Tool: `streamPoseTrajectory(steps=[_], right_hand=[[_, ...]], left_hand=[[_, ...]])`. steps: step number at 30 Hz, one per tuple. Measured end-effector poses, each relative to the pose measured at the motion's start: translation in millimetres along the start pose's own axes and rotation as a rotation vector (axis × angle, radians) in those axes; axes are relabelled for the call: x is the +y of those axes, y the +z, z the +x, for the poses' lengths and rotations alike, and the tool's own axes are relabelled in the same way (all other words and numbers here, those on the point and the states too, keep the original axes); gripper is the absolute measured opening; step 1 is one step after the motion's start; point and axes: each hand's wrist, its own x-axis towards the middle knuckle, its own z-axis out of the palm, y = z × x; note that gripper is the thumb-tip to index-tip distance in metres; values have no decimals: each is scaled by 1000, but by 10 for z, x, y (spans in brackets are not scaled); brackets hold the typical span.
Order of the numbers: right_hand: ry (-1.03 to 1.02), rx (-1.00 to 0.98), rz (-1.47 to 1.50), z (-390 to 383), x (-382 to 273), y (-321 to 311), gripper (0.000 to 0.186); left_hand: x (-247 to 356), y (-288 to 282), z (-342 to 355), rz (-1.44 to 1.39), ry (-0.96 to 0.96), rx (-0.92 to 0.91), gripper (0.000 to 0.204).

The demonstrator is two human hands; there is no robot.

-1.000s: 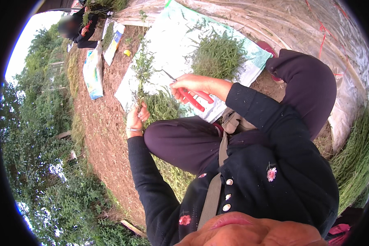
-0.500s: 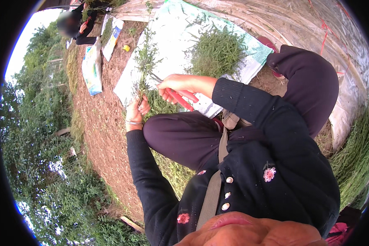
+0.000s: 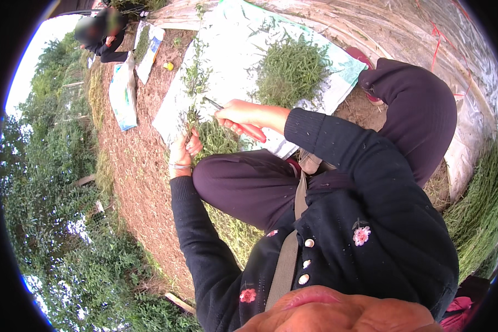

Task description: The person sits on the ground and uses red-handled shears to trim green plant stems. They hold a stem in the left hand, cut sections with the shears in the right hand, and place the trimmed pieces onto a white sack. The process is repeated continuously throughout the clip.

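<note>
Cutting a green sprig with red-handled shears

Gripping low on the stem, the left hand (image 3: 183, 148) is closed around a tall leafy sprig (image 3: 193, 83) that stands upright above it. Just beside it, the right hand (image 3: 239, 113) is wrapped around red-handled shears (image 3: 243, 126), blades pointing at the sprig. Beyond both hands a white sheet (image 3: 232, 50) carries a pile of cut greens (image 3: 290, 72). Farther off, another person (image 3: 102, 33) crouches.

L hand (image 3: 183, 150) fisted, R hand (image 3: 239, 115) gripping, arms fwd
</note>
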Motion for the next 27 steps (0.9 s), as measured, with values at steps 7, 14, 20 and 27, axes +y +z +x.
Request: streamPoseTrajectory(steps=[7, 14, 20, 27], right_hand=[[-65, 121, -27, -83, 68, -309, 26], [-65, 114, 0, -206, 13, -323, 23], [-26, 214, -5, -209, 125, -551, 21], [-13, 211, -37, -231, 184, -513, 23]], left_hand=[[-14, -18, -12, -19, 34, 43, 26], [-29, -54, 2, 145, 24, 135, 30], [24, 88, 101, 392, 137, 421, 25], [-57, -82, 73, 483, 290, 514, 12]])
